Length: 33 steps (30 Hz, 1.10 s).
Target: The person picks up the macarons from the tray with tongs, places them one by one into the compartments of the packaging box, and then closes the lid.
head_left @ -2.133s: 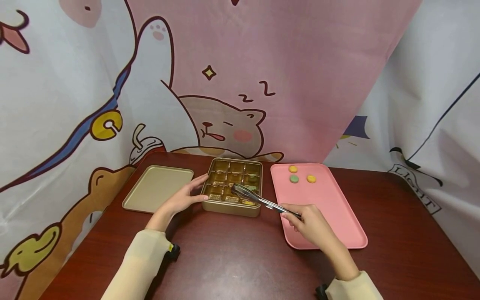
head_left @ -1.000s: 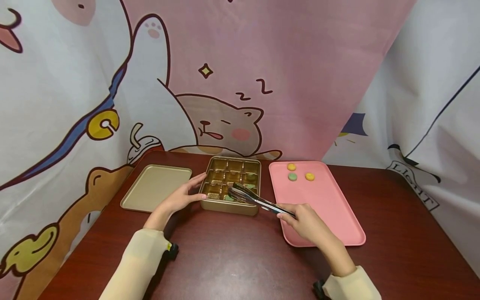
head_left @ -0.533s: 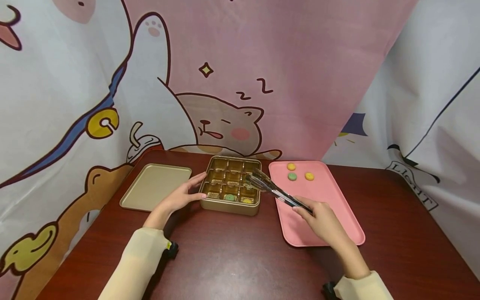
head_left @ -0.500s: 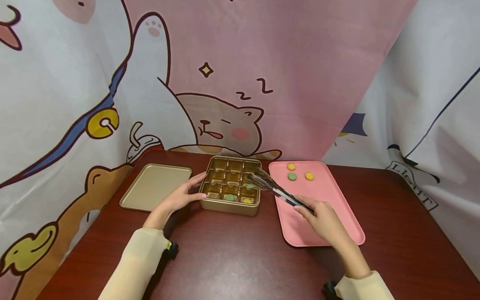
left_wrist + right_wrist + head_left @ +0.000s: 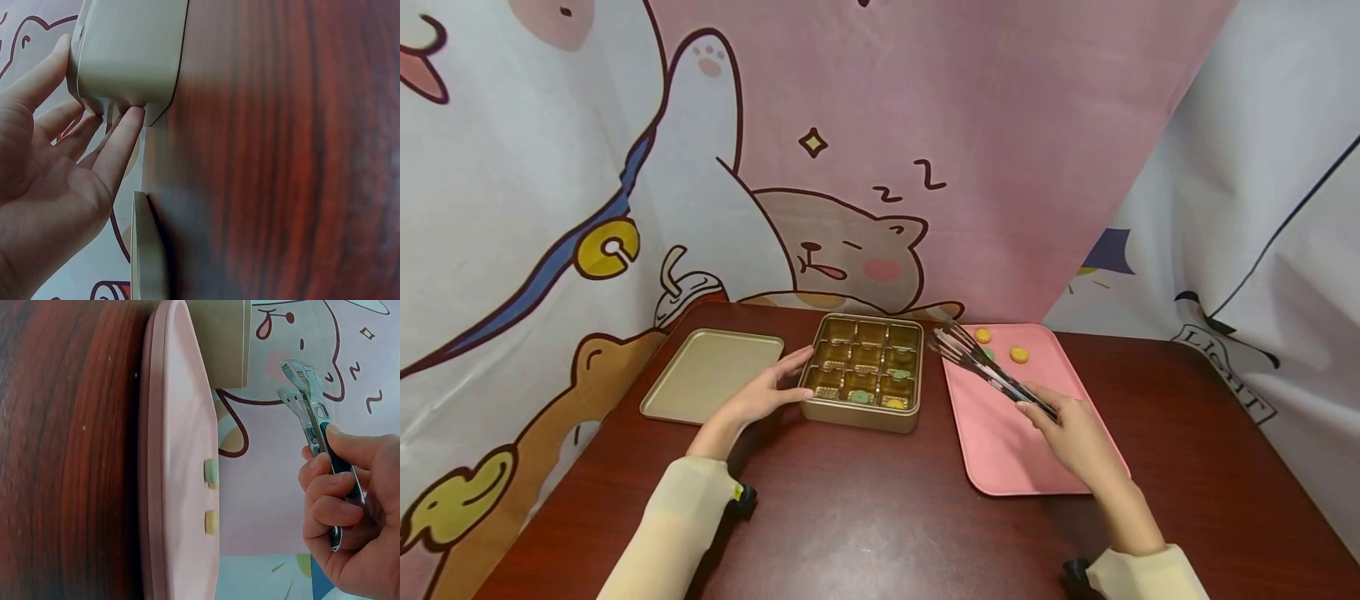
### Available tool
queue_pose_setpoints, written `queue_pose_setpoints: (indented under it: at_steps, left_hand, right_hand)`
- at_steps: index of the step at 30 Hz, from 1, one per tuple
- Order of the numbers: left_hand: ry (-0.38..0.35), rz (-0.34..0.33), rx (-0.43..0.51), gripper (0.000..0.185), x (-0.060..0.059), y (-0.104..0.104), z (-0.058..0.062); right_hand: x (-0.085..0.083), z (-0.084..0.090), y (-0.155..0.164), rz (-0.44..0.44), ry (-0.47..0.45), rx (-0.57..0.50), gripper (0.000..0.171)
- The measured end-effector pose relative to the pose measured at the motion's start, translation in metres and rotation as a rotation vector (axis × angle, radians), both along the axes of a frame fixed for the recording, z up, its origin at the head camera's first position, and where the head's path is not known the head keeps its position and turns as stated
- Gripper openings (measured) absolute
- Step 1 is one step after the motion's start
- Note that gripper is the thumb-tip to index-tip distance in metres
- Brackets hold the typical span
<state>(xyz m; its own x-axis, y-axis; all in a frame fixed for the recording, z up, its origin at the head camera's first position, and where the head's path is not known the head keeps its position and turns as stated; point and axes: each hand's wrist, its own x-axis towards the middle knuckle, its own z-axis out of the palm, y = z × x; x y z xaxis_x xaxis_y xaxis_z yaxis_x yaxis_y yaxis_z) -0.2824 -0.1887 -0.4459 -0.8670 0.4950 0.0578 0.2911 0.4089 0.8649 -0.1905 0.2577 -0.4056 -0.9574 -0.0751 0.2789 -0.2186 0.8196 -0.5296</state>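
Note:
My right hand grips metal tongs by their dark handle. The tips, with nothing between them, hang over the pink tray's back left edge. On the tray lie two yellow macaron-like rounds and a green one, partly covered by the tongs. My left hand touches the left side of a gold tin, thumb at its front left rim and fingers extended along the wall. Inside the tin's divided insert, a green round sits front middle, a yellow one front right, another green one behind it.
A flat gold lid lies on the dark wooden table, left of the tin. Behind the table hangs a printed cartoon curtain. The right wrist view shows the tray's raised rim beside the tin.
The tongs have gone from over the tin's front compartments rightward to the tray. A green round now shows in the front middle compartment. My left hand stays at the tin.

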Motion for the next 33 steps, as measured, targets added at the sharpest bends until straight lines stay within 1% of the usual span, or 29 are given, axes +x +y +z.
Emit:
queue_pose_setpoints:
  at_steps: [7,10,17,24,29,33]
  left_hand:
    - [-0.008,0.005,0.001,0.074,0.0,-0.001,-0.001]
    - [-0.013,0.004,0.005,0.076,0.001,-0.001,-0.001]
    - [0.032,-0.013,-0.006,0.076,0.0,-0.001,-0.003]
    - [-0.027,0.009,0.014,0.075,0.001,0.0,0.0]
    - [-0.034,0.014,0.006,0.075,0.001,0.001,0.0]
    - [-0.014,0.007,-0.003,0.075,0.001,0.0,-0.001]
  right_hand:
    - [-0.001,-0.001,0.01,-0.034,-0.027,-0.004,0.041]
    - [-0.002,-0.004,0.013,-0.043,-0.023,-0.006,0.041]
    - [-0.003,-0.012,0.018,-0.08,-0.037,-0.001,0.042]
    - [-0.004,-0.015,0.02,-0.115,-0.074,0.001,0.044]
    - [-0.005,-0.019,0.022,-0.137,-0.108,0.011,0.045]
    - [-0.007,-0.024,0.025,-0.156,-0.127,0.022,0.045]
